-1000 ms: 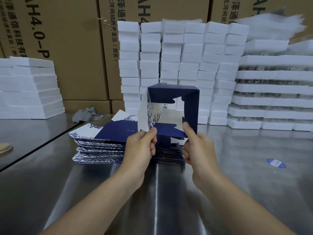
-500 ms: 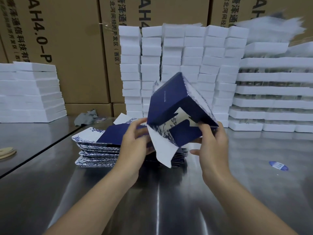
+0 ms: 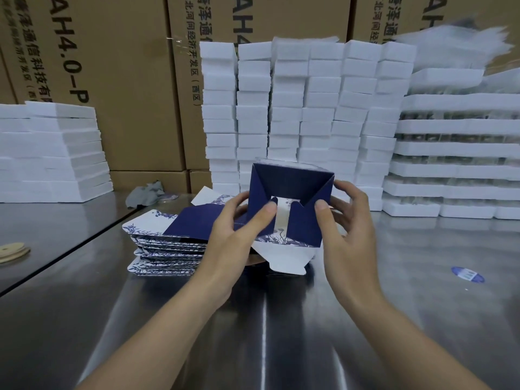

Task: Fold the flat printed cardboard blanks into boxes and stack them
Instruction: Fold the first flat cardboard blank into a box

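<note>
While the box [image 3: 289, 204] hangs above the bench [image 3: 281, 319], just over the blanks [image 3: 168, 243], the left hand [image 3: 233, 229] and right hand [image 3: 349, 220] grip its sides, thumbs pressing navy flaps inward. A white, flower-printed flap droops below; the flaps leave a gap.

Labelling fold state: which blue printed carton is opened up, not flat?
The carton held between the left hand and right hand: opened into a square tube. The others lie flat in the pile.
</note>
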The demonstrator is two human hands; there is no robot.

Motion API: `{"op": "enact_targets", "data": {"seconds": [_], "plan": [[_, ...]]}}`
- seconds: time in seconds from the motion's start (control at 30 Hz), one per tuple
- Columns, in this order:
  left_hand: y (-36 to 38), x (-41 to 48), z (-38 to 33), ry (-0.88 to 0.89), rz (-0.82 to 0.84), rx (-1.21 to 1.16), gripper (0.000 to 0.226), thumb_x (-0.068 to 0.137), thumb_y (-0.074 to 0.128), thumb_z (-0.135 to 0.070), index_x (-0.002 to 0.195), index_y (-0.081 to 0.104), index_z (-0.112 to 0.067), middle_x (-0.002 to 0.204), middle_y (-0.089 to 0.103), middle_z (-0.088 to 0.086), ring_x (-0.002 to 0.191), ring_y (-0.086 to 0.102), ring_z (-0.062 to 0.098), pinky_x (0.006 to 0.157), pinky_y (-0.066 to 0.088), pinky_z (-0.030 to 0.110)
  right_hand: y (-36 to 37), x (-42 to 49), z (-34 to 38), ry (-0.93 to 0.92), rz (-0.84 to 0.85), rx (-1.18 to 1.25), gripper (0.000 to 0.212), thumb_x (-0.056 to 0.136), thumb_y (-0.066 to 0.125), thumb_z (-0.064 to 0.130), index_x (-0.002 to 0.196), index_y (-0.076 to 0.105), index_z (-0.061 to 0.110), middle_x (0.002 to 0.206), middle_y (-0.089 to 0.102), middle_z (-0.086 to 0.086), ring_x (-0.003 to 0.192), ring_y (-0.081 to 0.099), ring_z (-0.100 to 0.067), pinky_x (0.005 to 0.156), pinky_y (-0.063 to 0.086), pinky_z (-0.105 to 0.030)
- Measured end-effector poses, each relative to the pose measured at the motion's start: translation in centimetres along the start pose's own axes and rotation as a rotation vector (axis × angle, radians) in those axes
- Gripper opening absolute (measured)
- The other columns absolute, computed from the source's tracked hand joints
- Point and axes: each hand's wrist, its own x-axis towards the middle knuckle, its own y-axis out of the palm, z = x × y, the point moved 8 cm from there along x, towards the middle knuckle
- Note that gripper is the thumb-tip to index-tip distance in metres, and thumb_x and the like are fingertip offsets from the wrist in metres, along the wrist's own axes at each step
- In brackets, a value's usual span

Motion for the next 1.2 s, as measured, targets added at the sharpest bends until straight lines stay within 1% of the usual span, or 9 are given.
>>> {"op": "enact_targets", "data": {"seconds": [0.17, 0.3, 0.4, 0.5, 0.63, 0.73, 0.83, 1.0, 1.2], "plan": [[-0.9, 0.3, -0.5, 0.031, -0.072, -0.015, 0.029, 0.100, 0.066, -0.048, 0.121, 0.061, -0.067, 0.117, 0.072, -0.009, 0.081, 0.068, 0.004, 0.061, 0.058, 0.029, 0.6, -0.2, 1.3, -0.237, 0.125, -0.199, 0.034, 0.105, 0.046, 0.020, 0.123, 0.050, 0.048, 0.127, 0.067, 0.024, 0.127, 0.063, -0.007, 0.095, 0.053, -0.025], [-1.1, 0.5, -0.6, 0.064, -0.056, -0.013, 0.032, 0.105, 0.058, -0.042, 0.135, 0.063, -0.051, 0.127, 0.071, 0.002, 0.069, 0.064, 0.005, 0.054, 0.052, 0.022, 0.7, -0.4, 0.9, -0.336, 0.174, -0.387, 0.032, 0.107, 0.042, 0.025, 0.125, 0.059, 0.045, 0.141, 0.058, 0.030, 0.137, 0.056, -0.004, 0.096, 0.055, -0.036], [-0.6, 0.5, -0.4, 0.055, 0.040, -0.012, 0.057, 0.089, 0.046, -0.030, 0.142, 0.060, -0.047, 0.119, 0.075, -0.005, 0.074, 0.067, 0.011, 0.058, 0.054, 0.023, 0.7, -0.3, 0.5, -0.330, 0.252, -0.396, 0.054, 0.096, 0.036, 0.022, 0.139, 0.056, 0.049, 0.157, 0.048, 0.026, 0.141, 0.051, 0.002, 0.099, 0.054, -0.031], [-0.5, 0.7, -0.9, 0.095, 0.104, 0.033, 0.088, 0.074, 0.041, -0.007, 0.150, 0.052, -0.049, 0.134, 0.071, -0.010, 0.099, 0.073, 0.014, 0.074, 0.062, 0.031, 0.7, 0.6, 0.0, -0.280, 0.379, -0.472, 0.079, 0.084, 0.036, 0.015, 0.151, 0.041, 0.058, 0.166, 0.033, 0.028, 0.137, 0.051, 0.002, 0.099, 0.053, -0.035], [0.1, 0.4, -1.6, 0.178, 0.178, 0.163, 0.104, 0.092, 0.055, 0.019, 0.151, 0.037, -0.065, 0.148, 0.059, -0.019, 0.108, 0.075, 0.018, 0.088, 0.065, 0.043, 0.5, 1.0, -0.7, -0.273, 0.463, -0.561, 0.100, 0.089, 0.059, 0.002, 0.158, 0.020, 0.062, 0.168, 0.025, 0.030, 0.144, 0.038, 0.011, 0.102, 0.045, -0.026], [0.7, 0.0, -1.4, 0.223, 0.228, 0.261, 0.109, 0.092, 0.074, 0.008, 0.158, 0.021, -0.061, 0.155, 0.051, -0.018, 0.114, 0.075, 0.015, 0.089, 0.062, 0.032, 0.6, 0.7, -0.8, -0.257, 0.463, -0.496, 0.094, 0.088, 0.077, 0.038, 0.160, 0.020, 0.060, 0.166, 0.032, 0.029, 0.152, 0.033, 0.004, 0.112, 0.038, -0.027], [0.6, -0.2, -1.6, 0.239, 0.214, 0.195, 0.100, 0.088, 0.087, -0.017, 0.156, 0.028, -0.060, 0.151, 0.055, -0.019, 0.117, 0.074, 0.017, 0.093, 0.060, 0.026, 0.6, 0.7, -0.2, -0.217, 0.410, -0.412, 0.090, 0.085, 0.074, 0.066, 0.158, 0.024, 0.060, 0.159, 0.042, 0.032, 0.146, 0.042, 0.003, 0.110, 0.039, -0.028], [0.3, -0.2, -1.2, 0.145, 0.126, 0.118, 0.074, 0.087, 0.085, -0.044, 0.144, 0.043, -0.064, 0.143, 0.058, -0.016, 0.106, 0.077, 0.013, 0.078, 0.067, 0.044, 0.2, 0.8, 0.0, -0.112, 0.229, -0.216, 0.092, 0.084, 0.075, 0.064, 0.161, 0.026, 0.052, 0.140, 0.053, 0.043, 0.131, 0.054, 0.010, 0.099, 0.047, -0.020], [0.1, -0.1, -0.4, 0.131, 0.007, -0.020, 0.056, 0.086, 0.083, -0.042, 0.130, 0.055, -0.062, 0.136, 0.063, -0.006, 0.103, 0.078, 0.017, 0.072, 0.067, 0.043, 0.6, 0.5, 0.1, -0.051, 0.147, -0.126, 0.062, 0.093, 0.077, 0.048, 0.148, 0.048, 0.055, 0.137, 0.059, 0.022, 0.125, 0.057, 0.007, 0.087, 0.053, -0.010]]}}
